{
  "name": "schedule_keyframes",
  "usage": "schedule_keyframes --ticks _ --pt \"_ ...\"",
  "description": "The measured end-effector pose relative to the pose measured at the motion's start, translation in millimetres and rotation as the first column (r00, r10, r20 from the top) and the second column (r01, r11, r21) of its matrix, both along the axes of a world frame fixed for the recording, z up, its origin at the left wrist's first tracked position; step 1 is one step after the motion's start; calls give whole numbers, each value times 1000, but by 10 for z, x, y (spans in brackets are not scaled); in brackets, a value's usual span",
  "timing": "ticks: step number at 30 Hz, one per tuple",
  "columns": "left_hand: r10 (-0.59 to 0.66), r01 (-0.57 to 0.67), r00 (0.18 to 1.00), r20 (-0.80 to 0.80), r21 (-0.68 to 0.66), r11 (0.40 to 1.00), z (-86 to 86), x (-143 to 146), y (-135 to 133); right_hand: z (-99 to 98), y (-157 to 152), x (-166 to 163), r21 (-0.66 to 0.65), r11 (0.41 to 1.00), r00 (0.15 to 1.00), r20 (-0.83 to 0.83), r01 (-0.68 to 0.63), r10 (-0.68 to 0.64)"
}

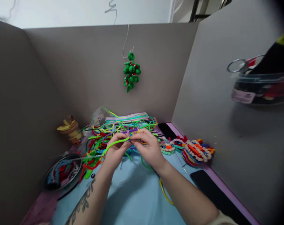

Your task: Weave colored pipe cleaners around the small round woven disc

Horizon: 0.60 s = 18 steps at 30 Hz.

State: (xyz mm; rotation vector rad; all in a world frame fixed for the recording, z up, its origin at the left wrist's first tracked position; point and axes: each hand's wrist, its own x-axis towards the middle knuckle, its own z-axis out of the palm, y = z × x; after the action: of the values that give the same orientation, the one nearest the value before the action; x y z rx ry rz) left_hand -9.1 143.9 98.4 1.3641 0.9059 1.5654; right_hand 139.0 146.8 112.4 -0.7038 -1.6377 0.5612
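Observation:
Both hands meet above the middle of the table, fingertips pinched close together. A neon-green pipe cleaner [116, 142] runs from between them, bending down over my left hand [118, 146]. My left hand is closed on it with thumb and fingers. My right hand [146, 144] is also closed, its thumb and fingertips pinching at the same strand's end. Purple, pink and yellow strands show just behind the fingertips; whether they belong to the held piece I cannot tell. Just beyond the hands spreads a tangled pile of coloured pipe cleaners [95, 142].
A bundle of straight pipe cleaners [128, 118] lies at the back. Left stand a tan cup [73, 131] and a round metal dish [79, 167]. Colourful woven pieces [195, 153] and a black phone-like slab [214, 190] lie right. A green ornament [132, 73] hangs on the grey partition [85, 68].

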Motion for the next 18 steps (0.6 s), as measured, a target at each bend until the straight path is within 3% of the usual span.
schedule_keyframes --ticks 5,8,14,18 --pt "-1 4 993 114 -27 1000 -63 -41 61 52 47 99 -55 998 999 -29 42 -44" --pt "-25 30 986 162 -31 999 -102 -76 95 91 58 174 2 996 996 -10 84 -84" --pt "19 -18 999 -50 31 999 1 -118 52 84 48 150 14 998 988 142 54 -56" --pt "112 -106 987 -117 58 993 57 -110 37 5 114 82 -129 991 999 36 22 -18"
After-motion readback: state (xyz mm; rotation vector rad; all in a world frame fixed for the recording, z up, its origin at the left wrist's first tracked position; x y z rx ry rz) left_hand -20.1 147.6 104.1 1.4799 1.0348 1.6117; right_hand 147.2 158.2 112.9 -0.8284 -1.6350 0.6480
